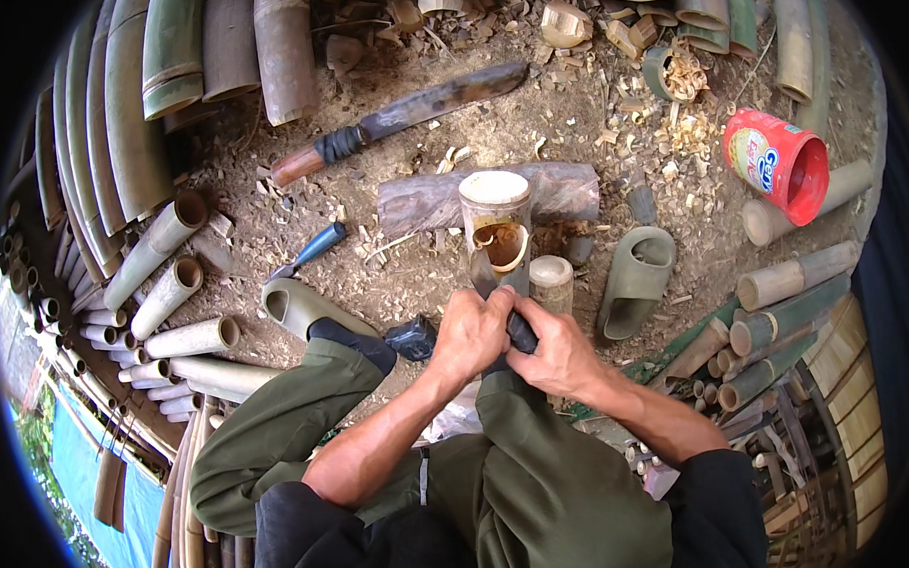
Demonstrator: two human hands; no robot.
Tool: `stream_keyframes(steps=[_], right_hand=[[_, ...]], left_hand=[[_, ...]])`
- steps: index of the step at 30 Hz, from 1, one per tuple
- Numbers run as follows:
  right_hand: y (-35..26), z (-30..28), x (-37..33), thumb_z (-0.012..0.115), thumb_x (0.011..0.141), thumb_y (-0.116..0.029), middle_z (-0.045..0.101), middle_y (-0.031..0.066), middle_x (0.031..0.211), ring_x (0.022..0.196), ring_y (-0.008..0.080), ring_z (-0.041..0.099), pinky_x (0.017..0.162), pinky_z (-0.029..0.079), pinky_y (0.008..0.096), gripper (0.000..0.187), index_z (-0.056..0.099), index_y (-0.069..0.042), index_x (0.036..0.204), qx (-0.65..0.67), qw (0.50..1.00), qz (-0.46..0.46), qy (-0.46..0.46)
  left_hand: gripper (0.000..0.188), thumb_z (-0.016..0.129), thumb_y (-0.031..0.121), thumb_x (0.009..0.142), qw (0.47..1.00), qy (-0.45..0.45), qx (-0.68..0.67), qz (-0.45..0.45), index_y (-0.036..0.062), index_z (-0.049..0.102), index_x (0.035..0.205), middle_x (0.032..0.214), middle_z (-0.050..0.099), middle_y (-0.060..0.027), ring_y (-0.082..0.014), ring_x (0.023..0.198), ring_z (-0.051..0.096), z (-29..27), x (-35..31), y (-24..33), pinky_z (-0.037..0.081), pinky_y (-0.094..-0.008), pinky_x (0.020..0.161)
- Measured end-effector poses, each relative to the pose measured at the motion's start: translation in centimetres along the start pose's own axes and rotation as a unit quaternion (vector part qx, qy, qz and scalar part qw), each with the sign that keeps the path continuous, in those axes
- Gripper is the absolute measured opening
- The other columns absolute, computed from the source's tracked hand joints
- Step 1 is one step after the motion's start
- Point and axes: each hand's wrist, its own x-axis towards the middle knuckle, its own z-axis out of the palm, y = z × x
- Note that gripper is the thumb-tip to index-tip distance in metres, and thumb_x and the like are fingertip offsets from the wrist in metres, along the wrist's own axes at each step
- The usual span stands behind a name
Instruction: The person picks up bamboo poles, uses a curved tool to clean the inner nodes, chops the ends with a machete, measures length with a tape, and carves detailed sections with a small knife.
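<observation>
In the head view, I see the person's left hand (468, 334) and right hand (562, 358) close together ahead of the lap, each with its grip wrapped around a dark-handled knife (483, 273). The blade points away from the body, at the cut-open side of a pale-ended bamboo section (495, 210); whether it touches, I can't tell. A log (422, 203) lies crosswise at the bamboo section, and a shorter bamboo stub (552, 281) stands just beside it. Farther out, a machete (418, 109) lies on the shaving-strewn ground, and a red container (766, 163) is tipped over at right.
</observation>
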Motion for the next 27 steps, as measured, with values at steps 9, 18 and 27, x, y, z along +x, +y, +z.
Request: stream_keyframes(steps=[9,18,27], right_hand=[[0.0,3.8,0.5,0.067,0.079,-0.010,0.067,0.0253,0.089,0.086,0.0431,0.068,0.072,0.053,0.0451,0.044,0.054,0.002,0.120,0.031,0.994,0.016,0.105],[-3.5,-8.2,1.7,0.069,0.079,-0.013,0.068,0.0184,0.076,0.068,0.0396,0.067,0.061,0.055,0.0459,0.033,0.058,-0.004,0.108,-0.392,0.913,-0.110,0.009],[-14.3,-6.5,8.9,0.071,0.077,-0.018,0.071,0.0114,0.073,0.065,0.0257,0.071,0.059,0.057,0.0374,0.011,0.071,-0.007,0.078,-0.654,0.696,-0.160,-0.248]], left_hand=[[0.044,0.053,0.030,0.088,0.975,0.028,0.187,0.119,-0.0093,0.064,0.072,0.069,0.058,-0.0360,-0.0501,0.075,0.065,-1.8,1.6,0.2,0.051,-0.0533,0.066],[0.037,0.048,0.026,0.098,0.966,-0.034,-0.235,0.103,-0.0074,0.064,0.100,0.070,0.065,-0.0146,-0.0237,0.064,0.064,4.2,0.5,3.5,0.050,-0.0361,0.062],[0.028,0.051,0.036,0.100,0.667,-0.139,-0.731,0.016,0.0101,0.060,0.101,0.076,0.061,0.0013,-0.0120,0.069,0.058,3.1,0.4,3.4,0.048,-0.0305,0.073]])
